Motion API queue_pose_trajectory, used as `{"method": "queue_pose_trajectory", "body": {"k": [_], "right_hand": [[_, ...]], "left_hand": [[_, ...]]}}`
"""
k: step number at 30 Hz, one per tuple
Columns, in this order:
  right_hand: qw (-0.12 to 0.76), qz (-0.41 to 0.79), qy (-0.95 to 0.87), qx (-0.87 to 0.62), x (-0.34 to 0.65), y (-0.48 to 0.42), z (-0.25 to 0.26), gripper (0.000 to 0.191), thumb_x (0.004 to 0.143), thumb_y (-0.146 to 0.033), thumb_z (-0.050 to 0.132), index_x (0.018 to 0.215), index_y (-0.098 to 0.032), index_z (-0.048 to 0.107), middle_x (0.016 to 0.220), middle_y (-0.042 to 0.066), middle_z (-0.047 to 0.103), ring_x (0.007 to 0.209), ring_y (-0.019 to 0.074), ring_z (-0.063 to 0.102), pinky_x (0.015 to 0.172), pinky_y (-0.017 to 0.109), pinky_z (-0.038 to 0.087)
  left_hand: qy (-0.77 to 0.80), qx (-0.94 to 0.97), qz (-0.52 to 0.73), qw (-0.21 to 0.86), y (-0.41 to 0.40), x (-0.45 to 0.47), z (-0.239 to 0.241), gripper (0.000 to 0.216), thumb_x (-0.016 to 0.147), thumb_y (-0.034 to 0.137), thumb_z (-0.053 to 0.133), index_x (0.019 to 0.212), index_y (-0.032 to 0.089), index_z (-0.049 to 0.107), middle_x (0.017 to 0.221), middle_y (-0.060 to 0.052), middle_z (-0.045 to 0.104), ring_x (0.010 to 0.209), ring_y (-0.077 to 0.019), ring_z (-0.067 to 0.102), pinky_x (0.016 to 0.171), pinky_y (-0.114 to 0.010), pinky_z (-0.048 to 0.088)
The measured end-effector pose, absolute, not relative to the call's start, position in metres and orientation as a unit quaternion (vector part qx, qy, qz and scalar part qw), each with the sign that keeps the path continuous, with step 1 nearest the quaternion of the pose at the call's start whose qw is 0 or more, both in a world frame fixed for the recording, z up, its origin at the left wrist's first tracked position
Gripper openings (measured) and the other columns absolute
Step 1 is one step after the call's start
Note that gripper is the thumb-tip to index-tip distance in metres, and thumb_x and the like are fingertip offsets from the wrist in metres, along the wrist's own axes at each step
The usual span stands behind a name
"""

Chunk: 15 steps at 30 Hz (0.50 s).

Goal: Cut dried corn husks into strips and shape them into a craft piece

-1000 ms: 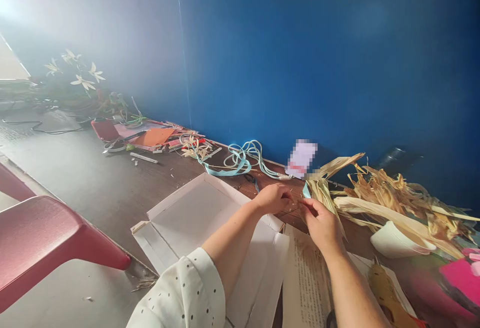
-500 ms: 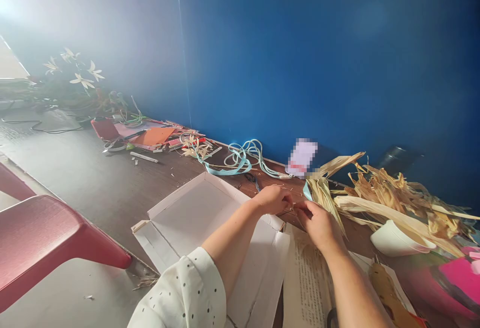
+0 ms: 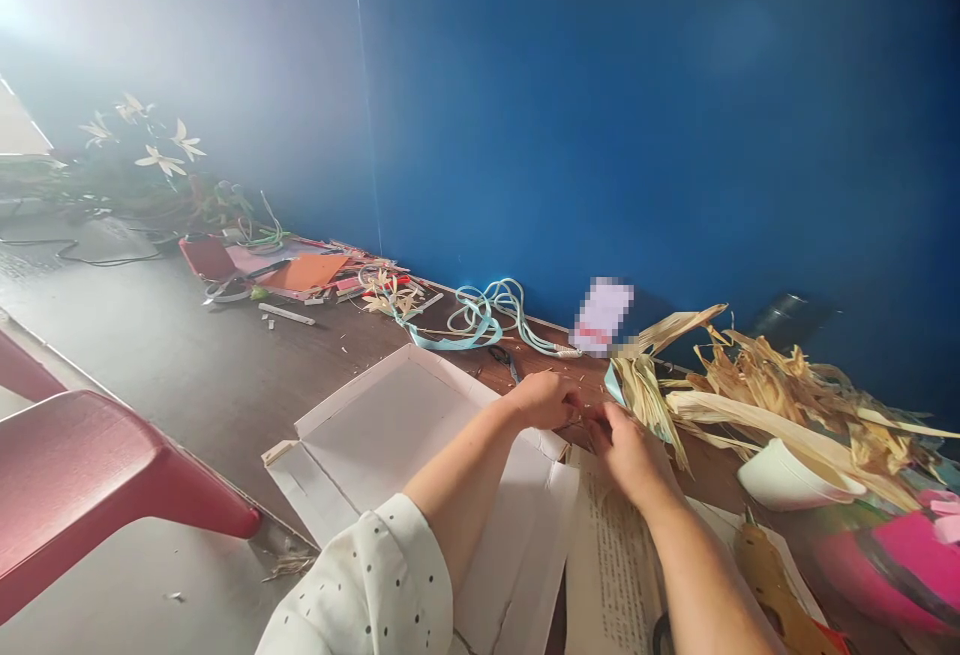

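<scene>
My left hand (image 3: 546,400) is above the far right edge of an opened white cardboard box (image 3: 442,435), its fingers pinched together. Close to it on the right, my right hand (image 3: 628,447) is pinched too, over the top of a printed page (image 3: 607,555). Whatever sits between the fingertips is too small and hidden to name. Just beyond the hands, small pale scraps dot the dark table. Dried corn husks (image 3: 780,375) lie right of my right hand, beside a tipped white cup (image 3: 795,475).
Pale blue cords (image 3: 480,315) and a pale blurred-out card (image 3: 602,315) lie along the blue partition (image 3: 600,115). Coloured paper (image 3: 307,273) is farther left. A red chair (image 3: 82,475) stands left of the table. A tan pointed tool (image 3: 772,575) and a pink item (image 3: 907,565) are lower right.
My right hand has turned slightly and its fingertips have dipped a little. The left hand has barely moved. The view has shifted very slightly.
</scene>
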State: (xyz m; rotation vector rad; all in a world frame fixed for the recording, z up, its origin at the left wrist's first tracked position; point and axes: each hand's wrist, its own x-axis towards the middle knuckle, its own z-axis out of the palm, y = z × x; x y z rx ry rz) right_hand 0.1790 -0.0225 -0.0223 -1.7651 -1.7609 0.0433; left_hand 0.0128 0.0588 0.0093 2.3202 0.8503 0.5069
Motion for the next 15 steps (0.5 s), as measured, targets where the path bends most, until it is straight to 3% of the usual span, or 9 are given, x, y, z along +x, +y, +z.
{"method": "queue_pose_trajectory", "body": {"k": [8,15], "right_hand": [[0.312,-0.009,-0.642,-0.700,0.1794,-0.0256,-0.0131,0.024,0.086,-0.039,0.051,0.088,-0.029,0.073,0.083,0.007,0.073,0.068,0.0259,0.065,0.056,0.035,0.039],[0.309,0.023,-0.649,-0.695,0.1791,-0.0245,-0.0188,0.023,0.085,-0.042,0.052,0.082,-0.028,0.070,0.086,0.006,0.075,0.072,0.0262,0.068,0.059,0.036,0.045]], "left_hand": [[0.327,0.869,0.204,0.310,0.0602,0.0105,0.0123,0.019,0.078,0.017,0.055,0.085,0.016,0.073,0.090,-0.004,0.071,0.084,-0.0175,0.061,0.077,-0.025,0.047],[0.311,0.881,0.189,0.301,0.0578,0.0103,0.0153,0.020,0.078,0.014,0.055,0.087,0.016,0.072,0.096,-0.004,0.072,0.090,-0.0180,0.062,0.082,-0.025,0.048]]}}
